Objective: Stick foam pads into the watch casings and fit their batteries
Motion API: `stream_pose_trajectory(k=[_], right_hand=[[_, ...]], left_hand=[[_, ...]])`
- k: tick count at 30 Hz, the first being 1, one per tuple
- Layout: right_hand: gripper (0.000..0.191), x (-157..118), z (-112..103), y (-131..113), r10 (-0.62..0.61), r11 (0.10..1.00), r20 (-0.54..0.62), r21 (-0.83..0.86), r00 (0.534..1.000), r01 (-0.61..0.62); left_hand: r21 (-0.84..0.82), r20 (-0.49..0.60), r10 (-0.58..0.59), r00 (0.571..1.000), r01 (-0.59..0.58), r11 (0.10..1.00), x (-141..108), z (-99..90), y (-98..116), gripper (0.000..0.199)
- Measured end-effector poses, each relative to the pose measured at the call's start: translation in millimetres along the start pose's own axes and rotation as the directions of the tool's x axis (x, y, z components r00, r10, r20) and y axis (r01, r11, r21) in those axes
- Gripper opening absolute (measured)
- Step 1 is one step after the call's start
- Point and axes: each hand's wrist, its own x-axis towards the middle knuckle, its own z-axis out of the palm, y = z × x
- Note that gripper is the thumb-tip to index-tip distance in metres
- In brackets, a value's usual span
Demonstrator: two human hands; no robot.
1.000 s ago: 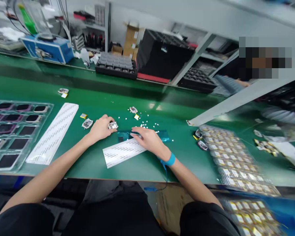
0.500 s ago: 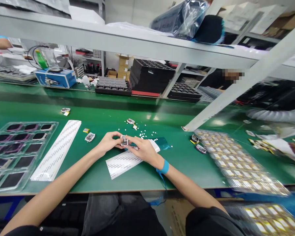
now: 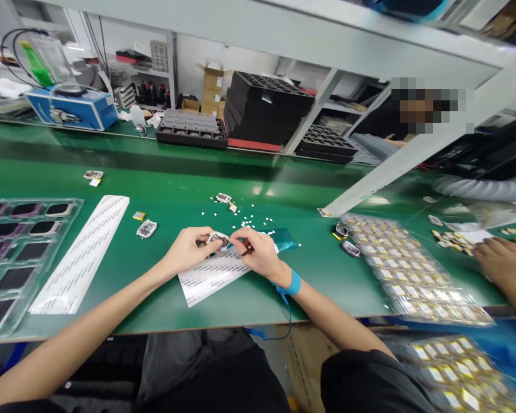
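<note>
Between my hands is a small watch case (image 3: 219, 238) with its inside showing. My left hand (image 3: 189, 248) grips its left side with thumb and fingers. Pinched together at the case's right edge are the fingertips of my right hand (image 3: 258, 252); whatever they hold is too small to make out. A blue band circles my right wrist. Under my hands lies a printed white sheet (image 3: 215, 276), with a teal film (image 3: 287, 239) beside it. Small white bits and another open case (image 3: 223, 198) lie behind. A case (image 3: 147, 229) and a yellow-edged battery (image 3: 139, 215) are to the left.
A clear tray of dark screens (image 3: 15, 279) and a long white strip sheet (image 3: 83, 252) lie left. On the right are battery trays (image 3: 408, 269), two cases (image 3: 351, 248), a slanted post (image 3: 370, 178) and another person's hand (image 3: 505, 264). Black trays (image 3: 258, 115) stand behind.
My right fingers have shifted to a pinch at the case's right edge, and the case is turned more open in my left hand. The view has tilted down. Another person's hand shows at right.
</note>
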Motion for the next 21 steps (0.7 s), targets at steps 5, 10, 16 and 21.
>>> stream_pose_trajectory(k=[5, 10, 16, 21], right_hand=[[0.011, 1, -4, -3, -0.006, 1.0, -0.014, -0.002, 1.0, 0.006], [0.017, -1, -7, -6, -0.067, 0.997, 0.032, -0.023, 0.997, 0.068], [0.021, -7, -8, -5, -0.105, 0.993, 0.07, -0.056, 0.992, 0.109], [0.028, -7, -6, -1, -0.08, 0.997, 0.168, -0.005, 0.983, 0.082]], left_hand=[[-0.01, 0.008, 0.033, 0.999, -0.033, 0.999, -6, 9.0, 1, 0.025], [-0.058, 0.018, 0.022, 1.0, -0.021, 0.998, -10, 16.6, -1, 0.03], [0.021, -0.035, 0.051, 0.998, -0.051, 0.999, -15, 19.5, 0, 0.025], [0.098, -0.121, 0.044, 0.992, -0.032, 0.995, -20, 23.4, -2, 0.025]])
